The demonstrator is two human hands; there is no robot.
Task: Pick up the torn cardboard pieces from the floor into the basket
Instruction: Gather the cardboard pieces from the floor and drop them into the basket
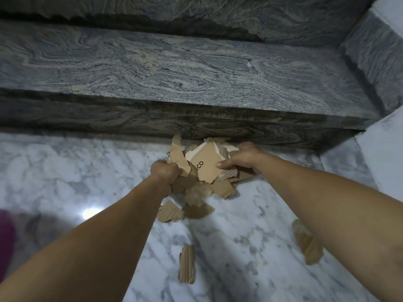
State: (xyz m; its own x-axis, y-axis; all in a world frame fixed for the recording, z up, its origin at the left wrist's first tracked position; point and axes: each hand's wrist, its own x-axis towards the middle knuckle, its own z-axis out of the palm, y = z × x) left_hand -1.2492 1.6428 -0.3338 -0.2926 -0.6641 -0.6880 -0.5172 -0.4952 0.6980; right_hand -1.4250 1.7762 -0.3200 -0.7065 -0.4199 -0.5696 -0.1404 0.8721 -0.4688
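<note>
Both arms stretched fwd, my left hand (165, 171) clenched on torn cardboard pieces (202, 171), my right hand (242, 158) gripping pile's other side, pile betw hands by stone step (174, 120), loose scraps (187, 267) on marble floor (65, 171)

A heap of torn brown cardboard pieces (202, 171) sits on the white marble floor, right against the foot of the grey stone step. The largest piece (208, 165) lies on top, smooth face up, printed with black letters (only "CO" shows). Nearer the camera, loose scraps lie apart: a corrugated one (170, 212), a narrow ribbed strip (187, 265), and another at right (306, 241), partly hidden by a forearm.
</note>
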